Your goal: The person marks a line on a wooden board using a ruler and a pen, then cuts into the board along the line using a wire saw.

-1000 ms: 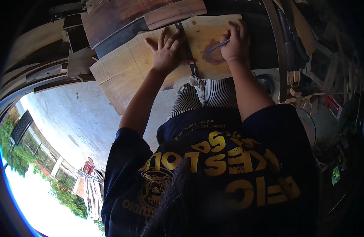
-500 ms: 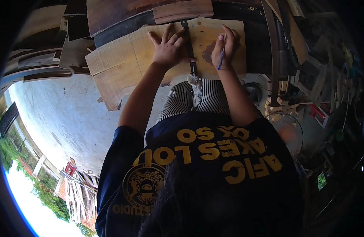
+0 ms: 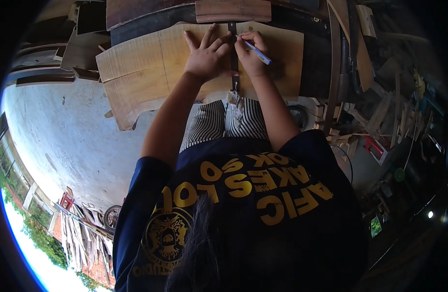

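A pale wooden board (image 3: 136,68) lies across a dark surface above my lap. Across it runs a narrow dark strip (image 3: 234,59), with cloth or plastic wrapped at its near end. My left hand (image 3: 207,57) lies with spread fingers on the board, its thumb and fingertips at the strip's left edge. In my right hand (image 3: 252,54) is a blue and white pen (image 3: 259,54), pinched between the fingers. The pen's tip is near the far part of the strip, on its right side.
A smaller brown wood piece (image 3: 232,10) lies beyond the board. Long wooden strips (image 3: 335,73) stand at the right, with scrap wood (image 3: 375,117) and a red object (image 3: 375,147) on the floor. More boards (image 3: 83,46) are stacked at the left.
My right hand has moved left from the stained area to the strip, and the pen has been turned in its fingers. My left hand stays on the board. The view has shifted slightly.
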`<state>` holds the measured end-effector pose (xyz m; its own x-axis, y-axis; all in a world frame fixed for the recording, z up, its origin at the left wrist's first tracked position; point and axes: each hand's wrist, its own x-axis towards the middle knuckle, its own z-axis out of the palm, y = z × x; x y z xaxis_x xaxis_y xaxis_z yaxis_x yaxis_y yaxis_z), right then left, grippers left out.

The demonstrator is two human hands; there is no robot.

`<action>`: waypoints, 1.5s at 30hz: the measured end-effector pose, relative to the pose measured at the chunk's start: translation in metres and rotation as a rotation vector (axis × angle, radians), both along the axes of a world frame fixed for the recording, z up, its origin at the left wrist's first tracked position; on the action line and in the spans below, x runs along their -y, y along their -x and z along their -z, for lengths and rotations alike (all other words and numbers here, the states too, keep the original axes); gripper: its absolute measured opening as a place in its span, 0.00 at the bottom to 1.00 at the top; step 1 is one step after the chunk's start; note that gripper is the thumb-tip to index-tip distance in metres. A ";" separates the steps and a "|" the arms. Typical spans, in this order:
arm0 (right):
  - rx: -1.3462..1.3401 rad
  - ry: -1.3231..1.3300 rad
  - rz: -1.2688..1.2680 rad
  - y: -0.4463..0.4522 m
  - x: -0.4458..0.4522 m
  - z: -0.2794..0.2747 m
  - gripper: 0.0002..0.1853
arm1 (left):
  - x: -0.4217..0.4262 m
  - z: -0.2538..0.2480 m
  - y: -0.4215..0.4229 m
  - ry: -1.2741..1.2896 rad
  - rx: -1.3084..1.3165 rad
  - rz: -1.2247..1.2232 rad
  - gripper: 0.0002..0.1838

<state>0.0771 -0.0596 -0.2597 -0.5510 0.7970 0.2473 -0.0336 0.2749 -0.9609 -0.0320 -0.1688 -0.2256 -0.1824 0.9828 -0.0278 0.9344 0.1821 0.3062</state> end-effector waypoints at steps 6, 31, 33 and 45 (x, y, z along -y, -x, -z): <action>0.044 -0.098 0.029 -0.003 0.001 0.000 0.08 | 0.001 -0.002 0.001 -0.003 0.014 0.005 0.49; 0.082 -0.253 0.046 -0.006 -0.002 -0.005 0.08 | 0.001 0.000 0.002 -0.009 0.006 0.016 0.45; 0.069 -0.297 0.059 -0.005 -0.002 -0.006 0.07 | 0.000 0.000 0.003 0.021 -0.020 0.021 0.46; 0.052 -0.145 0.044 -0.008 0.000 0.000 0.03 | 0.000 -0.005 0.001 0.035 -0.017 0.009 0.44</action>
